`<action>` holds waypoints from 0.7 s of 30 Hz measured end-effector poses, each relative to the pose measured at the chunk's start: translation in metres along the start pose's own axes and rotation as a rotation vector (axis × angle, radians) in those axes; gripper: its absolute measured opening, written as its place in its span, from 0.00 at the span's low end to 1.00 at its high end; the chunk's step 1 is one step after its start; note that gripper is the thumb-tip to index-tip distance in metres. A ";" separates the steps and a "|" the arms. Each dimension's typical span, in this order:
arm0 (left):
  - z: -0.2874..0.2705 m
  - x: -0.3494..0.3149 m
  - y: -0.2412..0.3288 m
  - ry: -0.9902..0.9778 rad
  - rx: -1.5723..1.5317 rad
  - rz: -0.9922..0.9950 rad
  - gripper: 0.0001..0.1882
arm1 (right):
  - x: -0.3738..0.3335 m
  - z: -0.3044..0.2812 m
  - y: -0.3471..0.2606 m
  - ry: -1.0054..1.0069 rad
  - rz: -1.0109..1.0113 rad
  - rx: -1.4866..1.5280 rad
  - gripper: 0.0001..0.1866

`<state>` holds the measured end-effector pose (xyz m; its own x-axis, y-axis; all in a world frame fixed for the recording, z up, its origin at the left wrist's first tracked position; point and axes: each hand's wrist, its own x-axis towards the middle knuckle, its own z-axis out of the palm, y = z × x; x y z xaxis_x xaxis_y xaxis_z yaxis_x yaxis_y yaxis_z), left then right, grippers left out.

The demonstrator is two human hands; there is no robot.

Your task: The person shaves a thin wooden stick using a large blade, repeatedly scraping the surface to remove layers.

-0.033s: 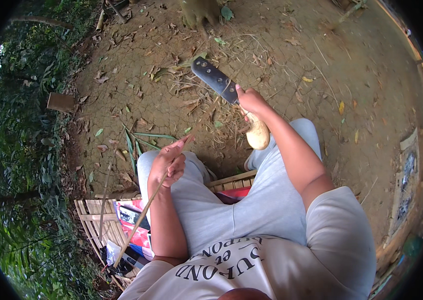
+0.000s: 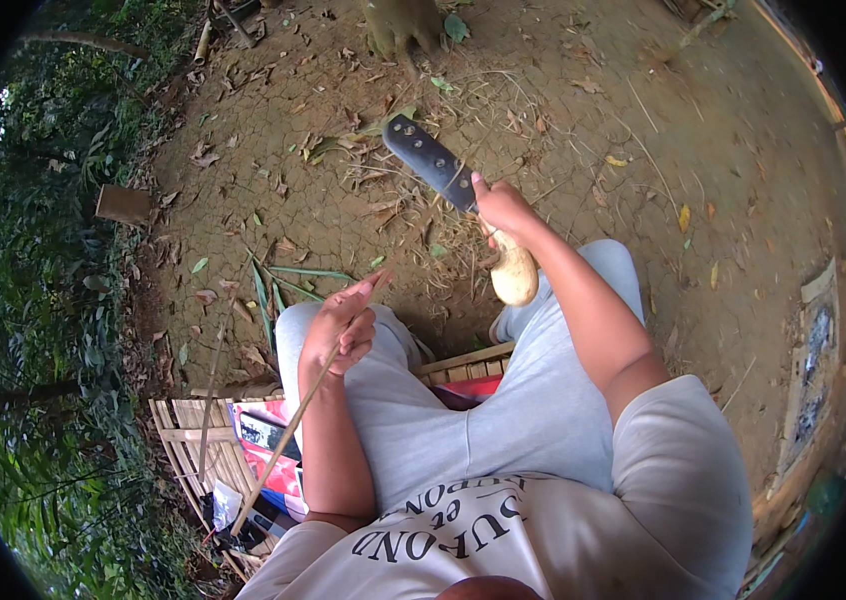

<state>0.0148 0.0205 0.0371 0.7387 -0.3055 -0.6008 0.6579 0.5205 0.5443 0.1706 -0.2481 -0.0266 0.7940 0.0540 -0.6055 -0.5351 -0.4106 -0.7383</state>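
Observation:
My right hand [image 2: 505,208] is closed around a knife, where its wide dark blade [image 2: 427,158] meets the handle. Several round marks dot the blade, which points to the upper left over the ground. Below my fist the pale, bulbous handle end [image 2: 514,278] shows above my right knee. My left hand [image 2: 339,328] is closed on a thin, light brown strip [image 2: 288,432], above my left thigh. A short tip of the strip sticks out past my fingers toward the knife; its long part runs back beside my left forearm. The knife and the strip are apart.
I sit on a slatted bamboo bench [image 2: 183,413], with a red printed sheet [image 2: 288,470] and a white plastic bag [image 2: 227,503] at my left. Shavings [image 2: 453,240] and dry leaves litter the cracked earth. A tree trunk [image 2: 400,25] stands ahead; green plants [image 2: 43,250] line the left.

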 end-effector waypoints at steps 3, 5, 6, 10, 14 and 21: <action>0.005 0.004 -0.002 -0.008 0.040 0.001 0.20 | -0.022 0.028 0.001 -0.175 -0.034 -0.011 0.33; 0.004 0.005 -0.006 0.003 0.049 0.002 0.20 | -0.030 0.037 0.002 -0.198 -0.038 -0.009 0.33; 0.002 0.006 -0.008 0.008 0.039 0.009 0.20 | -0.025 0.038 0.004 -0.192 -0.024 0.026 0.33; 0.007 0.006 -0.002 0.011 0.052 0.013 0.19 | 0.003 0.019 0.012 -0.108 -0.011 0.061 0.35; 0.004 0.010 -0.002 -0.013 0.086 0.038 0.20 | 0.000 0.021 0.008 -0.060 0.041 0.092 0.36; 0.016 0.018 -0.014 0.025 0.088 0.045 0.23 | -0.035 0.044 0.005 -0.281 0.019 0.133 0.35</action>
<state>0.0215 -0.0056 0.0280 0.7647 -0.2631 -0.5883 0.6353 0.4609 0.6197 0.1268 -0.2120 -0.0223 0.6827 0.3050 -0.6640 -0.5966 -0.2920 -0.7476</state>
